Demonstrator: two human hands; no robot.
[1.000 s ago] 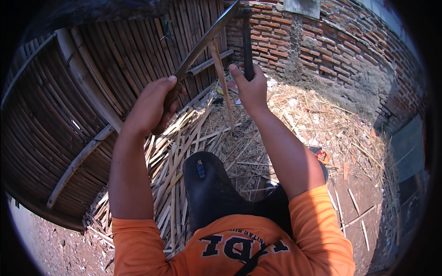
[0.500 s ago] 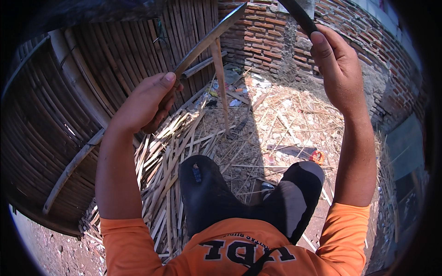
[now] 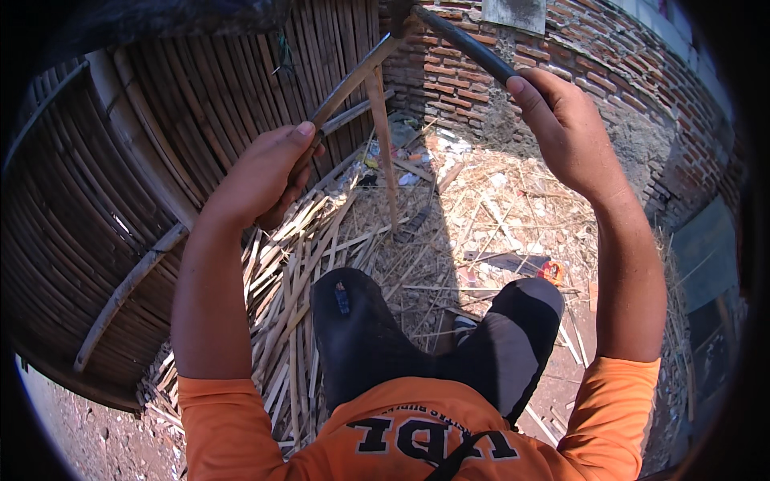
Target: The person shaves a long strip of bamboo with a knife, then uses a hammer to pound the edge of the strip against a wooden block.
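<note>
On shirt [image 3: 385, 466], lettering [image 3: 401, 438], blade [image 3: 353, 80] in left hand [image 3: 261, 172]

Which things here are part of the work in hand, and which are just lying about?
Apparently in use:
long blade, in the left hand
dark-handled tool, in the right hand
possibly the wooden stick near the blade

Apparently lying about:
pale strips, heaped
orange object
dry straw, scattered
</note>
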